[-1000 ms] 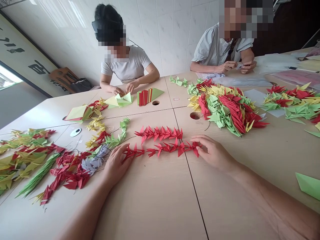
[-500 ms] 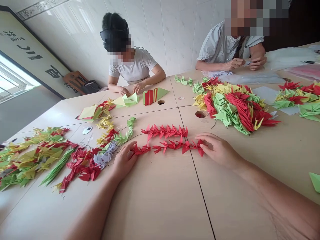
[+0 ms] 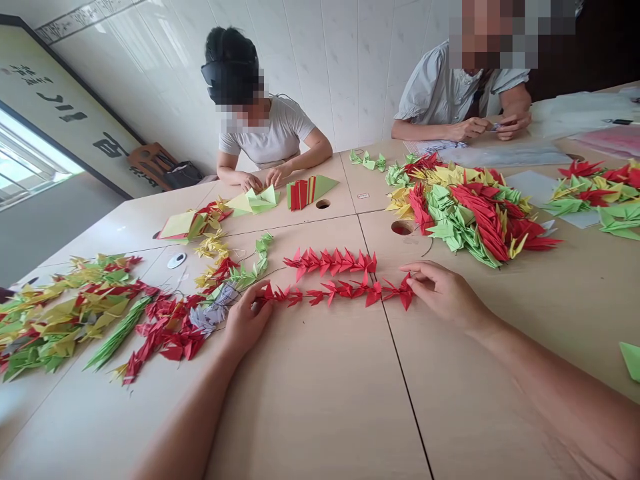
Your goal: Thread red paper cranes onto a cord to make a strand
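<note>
A string of red folded paper cranes (image 3: pixel 345 289) stretches nearly straight across the table between my two hands. My left hand (image 3: pixel 249 319) is closed around its left end, the fingertips partly hidden. At the right end, my right hand (image 3: pixel 440 290) pinches the last crane between thumb and fingers. A second red crane string (image 3: pixel 330 262) lies just beyond, roughly parallel and touched by neither hand. Close to my left hand rests a bunch of pale lilac folded paper (image 3: pixel 215 309), with a heap of red cranes (image 3: pixel 175 327) beside it.
A large pile of green, red and yellow crane strings (image 3: pixel 470 207) lies at right; another mixed pile (image 3: pixel 65 313) is at left. Across the table (image 3: pixel 310 400), two people work with their hands. Folded paper sheets (image 3: pixel 305 193) and a cable hole (image 3: pixel 401 227) are near them.
My right hand has shifted slightly right and up with the end crane, and the held string now lies straighter. My left hand has barely moved.
</note>
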